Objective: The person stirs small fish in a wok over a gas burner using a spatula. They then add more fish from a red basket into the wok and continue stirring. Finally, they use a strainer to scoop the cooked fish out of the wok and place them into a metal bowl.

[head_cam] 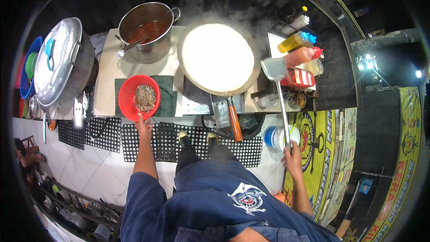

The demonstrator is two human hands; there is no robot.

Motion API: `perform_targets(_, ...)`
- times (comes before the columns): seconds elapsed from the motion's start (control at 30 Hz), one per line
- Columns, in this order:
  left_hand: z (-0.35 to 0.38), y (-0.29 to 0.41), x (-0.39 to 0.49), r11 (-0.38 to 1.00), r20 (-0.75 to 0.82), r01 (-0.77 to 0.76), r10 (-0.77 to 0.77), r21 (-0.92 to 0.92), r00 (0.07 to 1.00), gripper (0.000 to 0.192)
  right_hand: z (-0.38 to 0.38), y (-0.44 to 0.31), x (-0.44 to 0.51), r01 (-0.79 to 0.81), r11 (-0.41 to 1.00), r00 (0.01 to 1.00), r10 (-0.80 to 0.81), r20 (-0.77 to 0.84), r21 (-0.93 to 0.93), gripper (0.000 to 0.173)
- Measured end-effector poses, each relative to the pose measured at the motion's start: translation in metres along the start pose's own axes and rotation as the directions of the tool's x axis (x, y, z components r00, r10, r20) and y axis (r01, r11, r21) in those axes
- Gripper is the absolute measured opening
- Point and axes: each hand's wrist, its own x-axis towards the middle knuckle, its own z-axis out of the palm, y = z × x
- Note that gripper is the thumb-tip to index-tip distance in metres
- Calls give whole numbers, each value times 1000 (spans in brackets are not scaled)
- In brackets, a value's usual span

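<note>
My left hand grips the near rim of a red plastic bowl. Inside the bowl lies a heap of small greyish-brown pieces, perhaps shellfish. In my right hand is the handle of a long metal wok turner, its flat blade raised to the right of the pan. Steam rises from a large round wok in the middle of the counter. Its inside is glaring white, so the contents cannot be made out. The wok's wooden handle points towards me, with neither hand on it.
A steel stockpot holds reddish sauce and a ladle. Left of it stands a big lidded aluminium pot. Squeeze bottles and a red container crowd the right side. A green cloth lies beneath the bowl. Perforated mats cover the floor.
</note>
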Motion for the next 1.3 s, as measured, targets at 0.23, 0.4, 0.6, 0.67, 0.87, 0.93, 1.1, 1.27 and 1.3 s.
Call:
perform_targets(0.23,-55,-34,-3,973,30,-49,43,225,999,75,22,-89,153,328,730,924,-381,42,-600,29)
perform_targets(0.4,-112,-81,-47,944,94,76,-112,320,989,23,70,-86,213,475,705,878,-418,233,-527,36)
perform_targets(0.6,-152,-129,-62,925,-101,294,-277,241,955,12,96,-95,206,594,736,804,-527,275,-326,36)
perform_targets(0.67,-138,-138,-60,921,-71,217,-205,324,976,10,89,-104,186,556,729,831,-479,282,-400,38)
perform_targets(0.87,-22,-191,-62,383,320,-306,28,872,947,25,18,-128,132,635,528,743,-616,260,-563,44)
perform_targets(0.93,25,-215,-81,321,454,-405,-91,856,886,28,-3,-126,129,616,501,750,-610,256,-608,46)
perform_targets(1.1,121,-289,-129,304,500,-423,-255,854,828,45,-22,-105,168,534,479,780,-597,188,-696,47)
perform_targets(1.27,154,-371,-102,620,415,-209,-207,756,886,70,23,-120,199,498,529,857,-423,295,-687,39)
perform_targets(1.3,158,-371,-101,690,401,-135,-241,711,884,62,31,-122,203,516,576,855,-394,338,-634,37)
